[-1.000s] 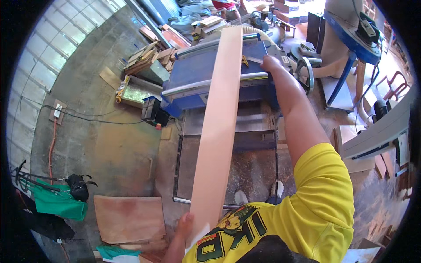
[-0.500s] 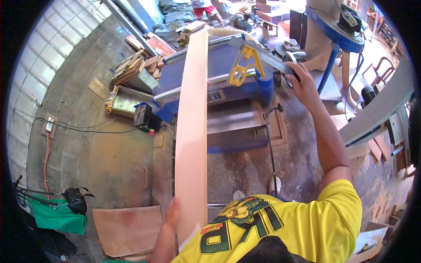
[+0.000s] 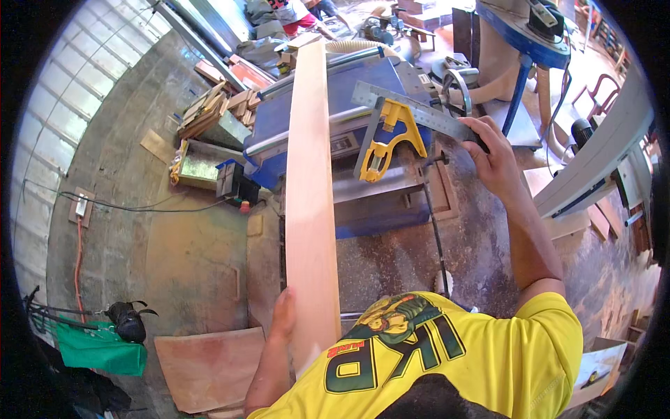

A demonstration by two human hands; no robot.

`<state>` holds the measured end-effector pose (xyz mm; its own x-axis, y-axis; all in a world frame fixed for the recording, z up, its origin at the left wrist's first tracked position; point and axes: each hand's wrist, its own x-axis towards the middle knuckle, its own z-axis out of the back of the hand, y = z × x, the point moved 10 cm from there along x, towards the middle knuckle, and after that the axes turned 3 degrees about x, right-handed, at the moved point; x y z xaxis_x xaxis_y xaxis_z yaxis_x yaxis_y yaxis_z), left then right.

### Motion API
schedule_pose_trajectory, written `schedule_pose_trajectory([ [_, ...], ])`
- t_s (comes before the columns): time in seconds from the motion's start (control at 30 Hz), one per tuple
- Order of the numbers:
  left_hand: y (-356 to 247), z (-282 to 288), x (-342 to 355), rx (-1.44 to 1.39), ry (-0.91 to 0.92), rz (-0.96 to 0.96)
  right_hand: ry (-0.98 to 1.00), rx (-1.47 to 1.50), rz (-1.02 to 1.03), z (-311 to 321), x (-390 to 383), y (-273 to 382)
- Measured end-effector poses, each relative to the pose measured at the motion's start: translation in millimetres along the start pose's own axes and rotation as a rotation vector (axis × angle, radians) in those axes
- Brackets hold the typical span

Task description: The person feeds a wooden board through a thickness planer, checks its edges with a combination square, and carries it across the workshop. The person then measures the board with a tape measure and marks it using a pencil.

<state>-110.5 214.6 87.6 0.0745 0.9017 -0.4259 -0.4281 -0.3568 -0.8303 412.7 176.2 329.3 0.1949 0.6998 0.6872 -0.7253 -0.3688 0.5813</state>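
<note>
The left hand point(image 3: 282, 318) (fingers hidden, grip unclear) seemingly steadied the board point(image 3: 310, 188) overhanging the blue machine's point(image 3: 347, 84) near edge, while the right hand point(image 3: 492, 157) pinched the square point(image 3: 392, 112) by its blade point(image 3: 434, 119) for reach.

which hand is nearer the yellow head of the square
Right. The right hand grips the metal blade right of the yellow head; the left hand touches the board, farther off to the lower left.

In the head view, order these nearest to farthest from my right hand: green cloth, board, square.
1. Square: gripped in your right hand.
2. Board: to that hand's left.
3. Green cloth: far off, lower left.
</note>
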Motion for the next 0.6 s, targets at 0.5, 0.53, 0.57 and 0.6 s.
schedule_pose_trajectory([
  [0.5, 14.3, -5.3, 6.1, -0.058, 0.051, -0.035, -0.009, -0.036, 0.079, -8.9, 2.7, 7.5],
  [0.53, 18.0, -4.1, 7.2, -0.055, 0.049, -0.034, -0.008, -0.036, 0.086, -9.3, 2.6, 7.9],
  [0.57, 25.9, -1.0, 10.0, -0.059, 0.033, -0.025, -0.008, -0.036, 0.093, -9.8, 2.5, 8.1],
  [0.6, 31.1, 1.7, 11.6, -0.063, 0.017, -0.015, -0.008, -0.034, 0.091, -10.4, 2.4, 7.3],
])
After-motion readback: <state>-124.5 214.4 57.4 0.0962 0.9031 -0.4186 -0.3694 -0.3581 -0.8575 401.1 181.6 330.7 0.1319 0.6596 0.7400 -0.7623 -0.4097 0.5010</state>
